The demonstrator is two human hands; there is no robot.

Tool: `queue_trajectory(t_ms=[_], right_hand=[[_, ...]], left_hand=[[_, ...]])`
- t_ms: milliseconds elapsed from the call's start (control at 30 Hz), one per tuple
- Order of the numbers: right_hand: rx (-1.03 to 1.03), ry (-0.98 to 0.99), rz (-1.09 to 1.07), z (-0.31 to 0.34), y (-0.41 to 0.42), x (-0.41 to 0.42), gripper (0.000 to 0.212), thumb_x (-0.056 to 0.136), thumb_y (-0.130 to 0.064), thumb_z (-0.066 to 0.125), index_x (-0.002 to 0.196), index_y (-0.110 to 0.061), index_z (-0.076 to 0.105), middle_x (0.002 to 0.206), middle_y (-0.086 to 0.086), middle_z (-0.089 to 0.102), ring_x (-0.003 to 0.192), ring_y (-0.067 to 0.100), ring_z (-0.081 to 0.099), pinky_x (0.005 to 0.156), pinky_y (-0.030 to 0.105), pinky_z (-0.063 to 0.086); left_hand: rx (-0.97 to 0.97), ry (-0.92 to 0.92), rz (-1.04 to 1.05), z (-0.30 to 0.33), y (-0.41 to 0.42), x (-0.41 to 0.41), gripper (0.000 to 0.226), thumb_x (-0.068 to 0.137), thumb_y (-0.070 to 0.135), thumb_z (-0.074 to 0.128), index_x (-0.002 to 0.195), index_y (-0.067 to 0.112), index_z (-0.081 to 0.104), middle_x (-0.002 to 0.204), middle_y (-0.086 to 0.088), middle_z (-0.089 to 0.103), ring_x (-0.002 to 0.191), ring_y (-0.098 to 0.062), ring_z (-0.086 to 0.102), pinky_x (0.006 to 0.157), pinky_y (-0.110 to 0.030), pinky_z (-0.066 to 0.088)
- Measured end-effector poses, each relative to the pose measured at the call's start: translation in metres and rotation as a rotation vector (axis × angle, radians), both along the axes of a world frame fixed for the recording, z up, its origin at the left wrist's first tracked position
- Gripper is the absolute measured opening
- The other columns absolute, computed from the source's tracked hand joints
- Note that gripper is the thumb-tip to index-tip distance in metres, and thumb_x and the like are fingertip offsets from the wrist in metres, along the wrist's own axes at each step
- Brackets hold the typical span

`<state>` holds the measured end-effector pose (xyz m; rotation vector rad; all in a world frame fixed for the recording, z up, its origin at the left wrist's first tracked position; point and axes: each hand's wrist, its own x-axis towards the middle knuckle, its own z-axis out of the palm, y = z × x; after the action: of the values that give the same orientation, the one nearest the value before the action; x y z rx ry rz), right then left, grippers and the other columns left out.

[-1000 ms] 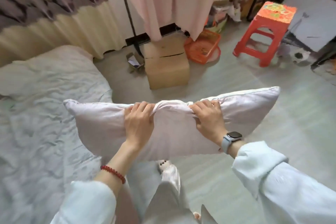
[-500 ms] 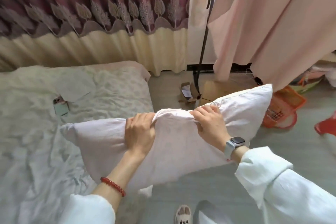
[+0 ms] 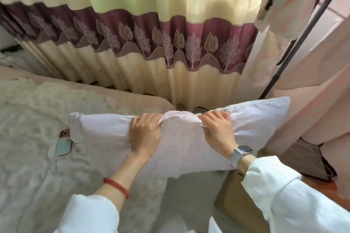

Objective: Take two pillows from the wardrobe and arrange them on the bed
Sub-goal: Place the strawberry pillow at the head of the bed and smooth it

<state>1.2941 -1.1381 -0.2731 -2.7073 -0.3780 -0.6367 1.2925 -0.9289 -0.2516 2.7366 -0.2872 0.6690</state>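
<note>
I hold a pale pink pillow (image 3: 106, 138) lengthwise in front of me, above the right edge of the bed (image 3: 28, 115). My left hand (image 3: 144, 134) pinches its top edge left of centre. My right hand (image 3: 217, 130), with a watch on the wrist, grips the same edge right of centre. The fabric bunches between the two hands. The pillow's left end hangs over the bed's crumpled pale sheet; its right end reaches toward the pink wardrobe cover (image 3: 310, 104). No second pillow shows.
A phone (image 3: 63, 144) lies on the bed beside the pillow's left corner. A cream and maroon curtain (image 3: 151, 43) hangs behind the bed. A cardboard box (image 3: 236, 198) stands on the floor below my right arm, and a black rack pole (image 3: 295, 39) slants at right.
I have turned left and moved toward the bed with the pillow; it now hangs over the bed's edge near the phone. The stool and orange basket have left the view. Both grips are unchanged.
</note>
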Motion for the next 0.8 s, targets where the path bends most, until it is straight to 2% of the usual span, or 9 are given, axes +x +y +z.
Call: queue_trajectory(t_ms=[67, 133, 200, 267, 367, 467, 567, 667, 800], right_hand=[[0.002, -0.007, 0.05, 0.003, 0.007, 0.054, 0.032, 0.06, 0.009, 0.057, 0.084, -0.011, 0.065, 0.078, 0.005, 0.069, 0.077, 0.031, 0.062, 0.074, 0.04, 0.039], [0.006, -0.019, 0.107, 0.004, 0.017, 0.111, 0.031, 0.062, 0.006, 0.055, 0.085, -0.012, 0.065, 0.079, 0.005, 0.069, 0.076, 0.03, 0.062, 0.074, 0.036, 0.031], [0.007, -0.001, 0.154, 0.004, 0.032, 0.171, 0.029, 0.063, 0.005, 0.059, 0.086, -0.012, 0.065, 0.078, 0.004, 0.069, 0.074, 0.03, 0.062, 0.072, 0.034, 0.027], [0.015, -0.001, 0.181, 0.003, 0.051, 0.231, 0.027, 0.063, 0.005, 0.066, 0.085, -0.013, 0.065, 0.075, 0.003, 0.067, 0.072, 0.03, 0.061, 0.07, 0.032, 0.027], [0.013, -0.002, 0.243, 0.005, 0.084, 0.316, 0.028, 0.062, 0.003, 0.07, 0.084, -0.014, 0.065, 0.073, 0.002, 0.066, 0.071, 0.029, 0.06, 0.069, 0.031, 0.027], [0.003, 0.031, 0.32, 0.013, 0.115, 0.388, 0.027, 0.063, 0.002, 0.069, 0.085, -0.013, 0.066, 0.076, 0.003, 0.068, 0.073, 0.029, 0.062, 0.072, 0.034, 0.034], [0.015, 0.065, 0.382, 0.023, 0.144, 0.449, 0.023, 0.068, 0.001, 0.067, 0.086, -0.013, 0.067, 0.081, 0.003, 0.07, 0.075, 0.031, 0.061, 0.069, 0.042, 0.045], [0.013, 0.055, 0.457, 0.029, 0.175, 0.505, 0.019, 0.07, -0.003, 0.062, 0.085, -0.014, 0.067, 0.08, 0.003, 0.07, 0.071, 0.031, 0.061, 0.065, 0.043, 0.046], [0.035, 0.08, 0.578, 0.029, 0.218, 0.573, 0.024, 0.069, 0.0, 0.067, 0.089, -0.013, 0.067, 0.08, 0.005, 0.07, 0.07, 0.032, 0.059, 0.062, 0.042, 0.044]], left_hand=[[0.004, -0.008, 0.057, 0.002, 0.006, 0.042, 0.006, 0.069, 0.006, 0.061, 0.073, 0.009, 0.065, 0.063, -0.006, 0.066, 0.062, -0.028, 0.062, 0.061, -0.033, 0.026], [0.007, 0.002, 0.109, 0.003, 0.016, 0.089, 0.005, 0.07, 0.005, 0.064, 0.073, 0.009, 0.065, 0.064, -0.006, 0.067, 0.063, -0.028, 0.062, 0.063, -0.035, 0.033], [0.001, 0.012, 0.158, 0.004, 0.028, 0.139, 0.005, 0.072, 0.004, 0.066, 0.072, 0.009, 0.065, 0.063, -0.006, 0.066, 0.062, -0.028, 0.062, 0.059, -0.036, 0.041], [-0.001, -0.011, 0.199, 0.002, 0.046, 0.193, 0.006, 0.075, 0.008, 0.06, 0.073, 0.009, 0.065, 0.063, -0.007, 0.066, 0.062, -0.028, 0.062, 0.061, -0.037, 0.038], [-0.009, -0.046, 0.252, 0.002, 0.077, 0.268, 0.023, 0.08, 0.018, 0.045, 0.074, 0.009, 0.065, 0.064, -0.007, 0.067, 0.061, -0.028, 0.062, 0.062, -0.034, 0.028], [-0.037, -0.074, 0.315, 0.005, 0.104, 0.329, 0.025, 0.08, 0.019, 0.043, 0.074, 0.009, 0.065, 0.064, -0.007, 0.067, 0.061, -0.029, 0.061, 0.065, -0.035, 0.036], [-0.053, -0.052, 0.436, 0.008, 0.125, 0.382, 0.012, 0.078, 0.01, 0.054, 0.076, 0.009, 0.065, 0.067, -0.008, 0.067, 0.066, -0.031, 0.062, 0.068, -0.037, 0.039], [-0.093, -0.063, 0.579, 0.01, 0.142, 0.427, 0.01, 0.073, 0.004, 0.056, 0.077, 0.006, 0.066, 0.07, -0.012, 0.068, 0.07, -0.033, 0.063, 0.075, -0.038, 0.04], [-0.145, -0.106, 0.79, 0.013, 0.16, 0.48, 0.017, 0.076, 0.006, 0.052, 0.08, 0.002, 0.067, 0.073, -0.017, 0.069, 0.075, -0.037, 0.063, 0.081, -0.051, 0.047]])
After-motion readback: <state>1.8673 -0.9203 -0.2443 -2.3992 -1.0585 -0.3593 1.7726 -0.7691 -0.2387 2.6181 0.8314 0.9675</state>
